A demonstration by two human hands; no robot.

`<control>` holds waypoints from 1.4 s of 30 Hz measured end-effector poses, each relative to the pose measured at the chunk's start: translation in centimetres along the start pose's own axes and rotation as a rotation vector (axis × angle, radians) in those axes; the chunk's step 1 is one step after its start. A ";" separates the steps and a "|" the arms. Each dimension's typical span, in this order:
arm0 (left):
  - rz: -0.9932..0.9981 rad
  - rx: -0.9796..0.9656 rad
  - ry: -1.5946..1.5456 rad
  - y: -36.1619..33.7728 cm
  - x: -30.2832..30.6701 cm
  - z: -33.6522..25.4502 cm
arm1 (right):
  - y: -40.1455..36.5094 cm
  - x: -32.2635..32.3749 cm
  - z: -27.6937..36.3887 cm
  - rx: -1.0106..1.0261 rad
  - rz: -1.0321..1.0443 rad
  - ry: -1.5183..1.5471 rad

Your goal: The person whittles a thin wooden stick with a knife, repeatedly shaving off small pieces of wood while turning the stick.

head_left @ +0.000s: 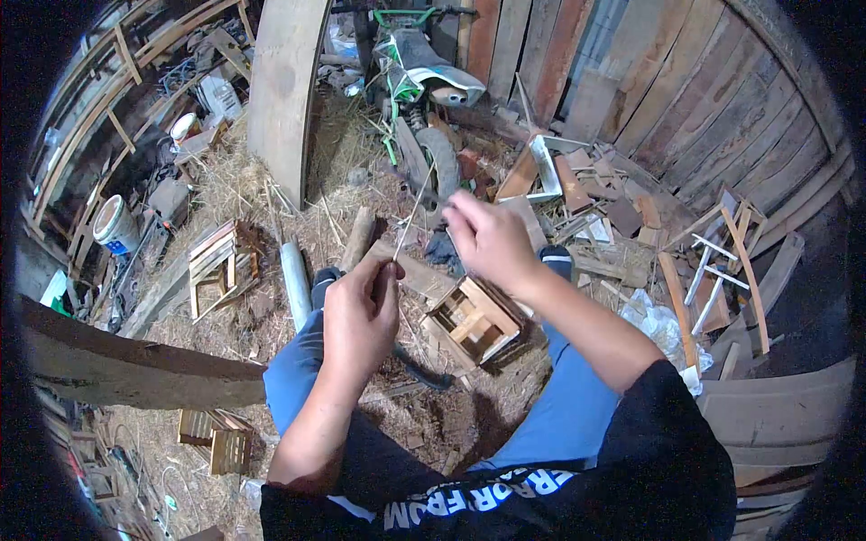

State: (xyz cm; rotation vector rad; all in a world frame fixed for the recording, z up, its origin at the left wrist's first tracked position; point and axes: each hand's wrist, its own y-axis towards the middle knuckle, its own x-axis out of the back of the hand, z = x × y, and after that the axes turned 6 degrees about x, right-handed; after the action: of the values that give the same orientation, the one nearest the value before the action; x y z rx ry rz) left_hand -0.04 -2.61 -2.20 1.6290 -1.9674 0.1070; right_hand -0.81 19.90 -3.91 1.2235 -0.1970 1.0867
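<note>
My left hand [359, 316] is closed in a pinch, thumb against fingers, around the lower end of a thin pale stick [413, 216]. The stick points up and away, tapering towards the motorbike wheel. My right hand [494, 242] is just right of it, fingers curled together; whatever they hold, if anything, is hidden. Below the hands, between my knees, a small slatted wooden crate [505, 341] stands on a board with its open side up. Beside it on the ground is a curved black handle-like piece [424, 371], partly hidden by my left arm.
A green and white motorbike [419, 68] stands ahead. More small wooden crates [216, 270] lie at left. Scrap wood and a white frame [546, 171] are piled at right, near a plastic bag [654, 326]. A white bucket [117, 225] sits far left. Straw covers the floor.
</note>
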 end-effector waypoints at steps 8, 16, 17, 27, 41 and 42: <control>0.007 0.065 -0.159 0.2 0.7 0.6 | 1.1 -0.6 -2.4 -0.338 -0.006 0.081; -0.128 0.252 -0.661 2.2 2.0 1.9 | 0.0 -6.6 -2.9 -0.610 0.012 0.840; -0.137 0.173 -0.640 2.8 2.0 3.7 | -0.2 -5.8 -1.5 -0.651 0.128 0.866; -0.171 0.190 -0.760 2.9 0.4 1.9 | -3.5 -4.2 3.7 -0.568 0.354 0.995; -0.196 0.144 -0.656 4.4 -2.3 3.7 | -7.5 4.9 -3.8 -0.379 0.404 0.664; -0.188 0.167 -0.663 4.0 -2.0 3.1 | -7.2 4.7 -4.0 -0.380 0.433 0.654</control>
State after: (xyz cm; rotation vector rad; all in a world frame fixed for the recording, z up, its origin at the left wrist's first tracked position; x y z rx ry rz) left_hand -4.66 -1.16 -4.50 2.1462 -2.2996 -0.4019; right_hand 5.35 26.28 -7.15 0.4500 -0.1541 1.6806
